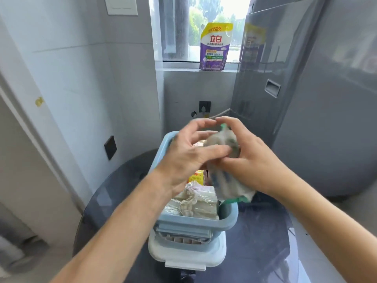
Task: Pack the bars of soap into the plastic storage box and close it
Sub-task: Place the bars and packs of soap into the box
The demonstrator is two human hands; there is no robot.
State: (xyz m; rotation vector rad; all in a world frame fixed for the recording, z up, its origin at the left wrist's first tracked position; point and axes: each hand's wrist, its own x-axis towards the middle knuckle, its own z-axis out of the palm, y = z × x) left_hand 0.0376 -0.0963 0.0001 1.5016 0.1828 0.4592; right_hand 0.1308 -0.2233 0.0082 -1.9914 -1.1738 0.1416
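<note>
Mid-frame: our right hand (251,164) cups a wrapped soap bar (224,166) from the right, fingers curled around its upper end. Our left hand (189,158) comes in from the left, thumb and forefinger arched open over the top, the other fingers laid flat across the wrapper's face. The bar is motion-blurred; we make out pale film with blue print and green edging at top and bottom.

Handling, as we judge it: a solid block, some heft, rigid inside, but the film sleeve looks loose and likely slick, so the skin may slide over the block. Better to grip across the flat faces than by the crimped green ends, which would only crumple.

Below the hands, centre frame: the blue storage box (226,219), open, already part-filled. A clear-wrapped pale soap pack (193,203) with bunched film lies at the near end; a yellow-and-red package (196,176) sits behind it, half hidden by the left wrist. A gap shows at the box's near right corner.

Lower centre, under the box: the white lid (183,256), not yet on. Both rest on a dark round table (265,242).

Upper centre: a purple detergent pouch (215,45) on the windowsill.
</note>
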